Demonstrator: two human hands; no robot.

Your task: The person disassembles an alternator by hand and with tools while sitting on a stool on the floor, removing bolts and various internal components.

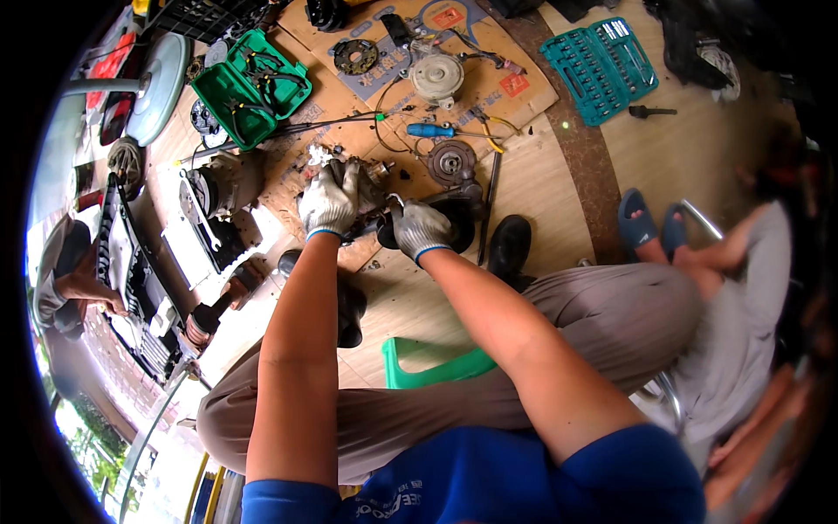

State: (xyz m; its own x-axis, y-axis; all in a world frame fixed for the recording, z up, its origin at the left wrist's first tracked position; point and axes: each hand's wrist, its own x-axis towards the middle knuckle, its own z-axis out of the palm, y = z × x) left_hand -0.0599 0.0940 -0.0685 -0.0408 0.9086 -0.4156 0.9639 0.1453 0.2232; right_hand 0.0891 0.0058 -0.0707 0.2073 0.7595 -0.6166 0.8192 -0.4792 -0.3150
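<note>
My left hand (328, 203), in a white knit glove with a blue cuff, curls over a grimy metal machine part (374, 182) low above the cardboard. A short shaft sticks out of that part on its far side. Just right of it, my right hand (422, 227), gloved the same way, is closed, its fingertips close to the part. What the right fingers hold, if anything, is hidden. Dark rounded pieces show on both sides of the right hand. A round metal disc (451, 163) lies beyond it. Farther off are a blue-handled screwdriver (431, 130) and yellow-handled pliers (489, 131).
Cardboard (524, 96) bears a silver motor housing (436, 77) and a ring-shaped part (355, 57). An open green case (253, 87) stands left, a teal socket set (599, 70) right. A green stool (436, 367) is below me. Other people are at both sides.
</note>
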